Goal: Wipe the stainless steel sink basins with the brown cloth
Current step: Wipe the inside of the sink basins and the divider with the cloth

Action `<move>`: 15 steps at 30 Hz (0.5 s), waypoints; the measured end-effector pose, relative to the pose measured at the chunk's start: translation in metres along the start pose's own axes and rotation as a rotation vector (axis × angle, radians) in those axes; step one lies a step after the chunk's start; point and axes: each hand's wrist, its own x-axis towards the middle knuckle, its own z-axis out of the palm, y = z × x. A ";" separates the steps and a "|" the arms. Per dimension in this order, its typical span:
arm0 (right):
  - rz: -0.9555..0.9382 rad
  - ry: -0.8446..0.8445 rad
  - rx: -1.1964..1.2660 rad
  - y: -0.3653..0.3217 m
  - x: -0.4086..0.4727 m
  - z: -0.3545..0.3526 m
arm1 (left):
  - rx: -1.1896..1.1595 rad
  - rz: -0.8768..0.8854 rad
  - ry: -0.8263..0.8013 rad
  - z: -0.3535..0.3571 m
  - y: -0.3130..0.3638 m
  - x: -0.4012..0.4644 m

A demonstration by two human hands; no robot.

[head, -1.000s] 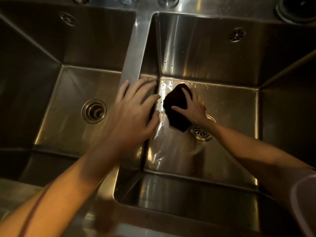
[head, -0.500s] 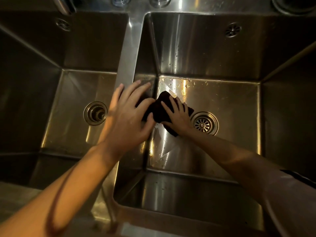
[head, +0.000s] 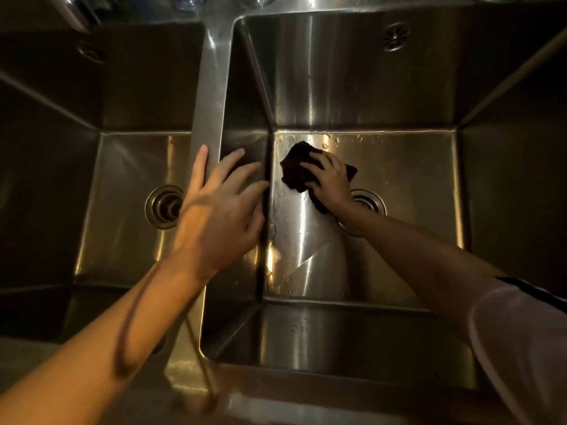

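head view, looking straight down into a double stainless steel sink. on the far left, the left basin (head: 129, 210) is dim, with a round drain (head: 164, 207) in its floor and a small overflow grille (head: 90, 53) high on its back wall. next comes the divider ridge (head: 210, 96) between the two basins. the left hand (head: 221, 216) lies over this ridge, fingers straight and spread apart, holding nothing; the fingertips reach past the ridge over the inner wall of the right basin, though whether the palm actually bears on the metal cannot be told. its bare forearm runs down to the lower left corner.

right of the ridge, the right basin (head: 408, 167) has a wet floor, with droplets and streaks near the back edge and along the left side. the brown cloth (head: 296, 167) sits bunched on that floor, toward the back left part, near the left wall but apart from it. the right hand (head: 333, 182) rests on top of the cloth with fingers curled down over it, gripping it against the steel. just right of the wrist, the right drain (head: 369, 202) is partly hidden by the arm. another overflow grille (head: 395, 36) shows on the back wall. at the lower right, a pale sleeve (head: 521, 338) covers the upper arm.
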 end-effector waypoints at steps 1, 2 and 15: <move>-0.039 -0.006 -0.001 0.003 -0.012 0.000 | 0.010 0.001 -0.006 0.000 0.000 0.000; -0.097 -0.020 -0.001 0.009 -0.023 0.000 | 0.016 0.002 -0.014 0.000 0.000 0.000; -0.012 -0.093 -0.043 -0.013 0.052 0.003 | 0.013 -0.025 -0.077 -0.002 -0.001 0.004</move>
